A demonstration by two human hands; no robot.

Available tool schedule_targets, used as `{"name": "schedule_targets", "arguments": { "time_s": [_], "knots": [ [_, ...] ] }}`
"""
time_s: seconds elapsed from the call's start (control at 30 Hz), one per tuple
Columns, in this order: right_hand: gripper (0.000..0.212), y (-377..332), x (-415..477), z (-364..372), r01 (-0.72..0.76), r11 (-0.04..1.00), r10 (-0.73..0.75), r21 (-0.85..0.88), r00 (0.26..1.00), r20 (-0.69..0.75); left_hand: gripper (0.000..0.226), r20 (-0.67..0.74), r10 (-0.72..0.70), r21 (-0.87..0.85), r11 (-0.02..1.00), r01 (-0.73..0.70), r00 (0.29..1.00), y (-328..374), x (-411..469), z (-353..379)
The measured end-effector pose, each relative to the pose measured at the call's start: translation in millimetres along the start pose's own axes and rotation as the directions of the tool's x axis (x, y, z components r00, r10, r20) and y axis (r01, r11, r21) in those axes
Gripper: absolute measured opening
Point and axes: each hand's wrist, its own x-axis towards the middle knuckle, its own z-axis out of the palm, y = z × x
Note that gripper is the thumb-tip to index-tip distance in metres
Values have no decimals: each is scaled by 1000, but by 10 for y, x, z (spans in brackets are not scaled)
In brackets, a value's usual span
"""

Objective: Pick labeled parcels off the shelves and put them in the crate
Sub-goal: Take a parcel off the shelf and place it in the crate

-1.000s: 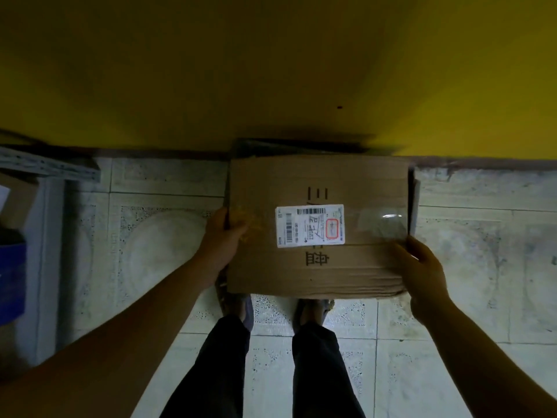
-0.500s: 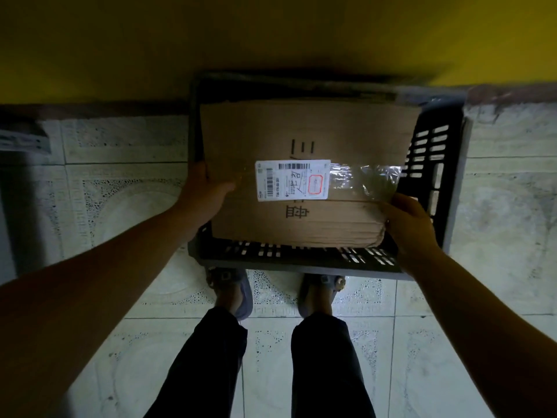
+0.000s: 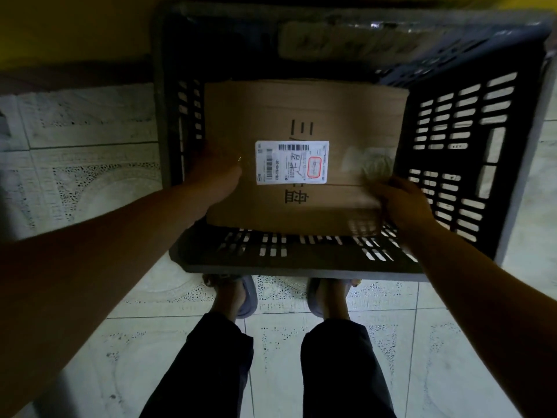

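A brown cardboard parcel (image 3: 304, 116) with a white barcode label (image 3: 291, 162) on top sits low inside a dark slotted plastic crate (image 3: 301, 260) on the floor. My left hand (image 3: 215, 176) grips the parcel's left edge, thumb on top. At the right front corner my right hand (image 3: 402, 200) holds the parcel, fingers curled on its edge. A second flat pale parcel (image 3: 346, 40) lies at the crate's far end, blurred.
The crate stands on patterned floor tiles (image 3: 90, 176) against a yellow wall (image 3: 75, 25). My two feet in sandals (image 3: 238, 297) are just in front of the crate's near rim.
The view has tilted down and closer. The parcel went from above the crate down into it, still held in both hands. The crate's far end and the second parcel came into view.
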Motion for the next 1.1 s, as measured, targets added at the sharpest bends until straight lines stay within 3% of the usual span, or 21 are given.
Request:
{"name": "schedule_targets", "arguments": {
  "time_s": [0.13, 0.33, 0.5, 0.63, 0.83, 1.0, 1.1],
  "knots": [
    [34, -14, 196, 120, -5, 999, 5, 36, 1000, -22, 51, -23, 2, 112, 994, 1, 1000, 59, 245, 73],
    [29, -74, 531, 233, 3, 999, -1, 32, 998, -66, 54, 52, -21, 9, 1000, 20, 998, 175, 390, 211],
    [21, -18, 646, 287, 22, 999, -24, -28, 998, -62, 56, 34, 18, 77, 997, -21, 999, 136, 320, 407],
    [26, -35, 651, 348, 23, 998, -23, -66, 1000, 8, 57, 108, 18, 69, 997, -25, 994, 49, 366, 476],
    [33, -109, 609, 422, 10, 973, -8, -233, 1000, 8, 45, 136, 117, 24, 992, -121, 984, 98, 312, 375],
    [51, -288, 327, 459, 43, 946, -49, -320, 999, -13, 37, 234, 120, -44, 993, -113, 965, 124, 87, 183],
    [53, -435, 25, 411, 72, 926, -73, -369, 997, 11, 27, 220, 126, -104, 989, -106, 967, 157, -152, 30]
  ]
}}
